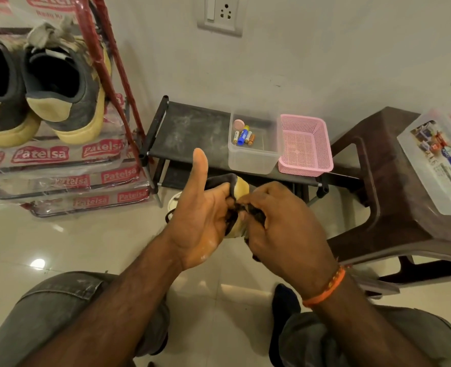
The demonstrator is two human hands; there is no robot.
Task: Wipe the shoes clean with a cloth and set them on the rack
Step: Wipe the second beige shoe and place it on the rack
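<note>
Left hand (pixel 206 221) grips grey-and-yellow suede shoe (pixel 239 189), thumb raised. Right hand (pixel 280 221), touching it, pinches dark crumpled cloth (pixel 253 211) against shoe. Matching grey-and-yellow pair (pixel 60 88) on plastic-wrapped red-framed rack (pixel 113 75), up-left of left hand.

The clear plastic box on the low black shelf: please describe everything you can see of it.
The clear plastic box is rectangular, open-topped and looks translucent. It stands upright on the low black shelf, right beside the pink perforated plastic basket. Inside lie several small batteries and a round pink object. No hand touches it.
</note>
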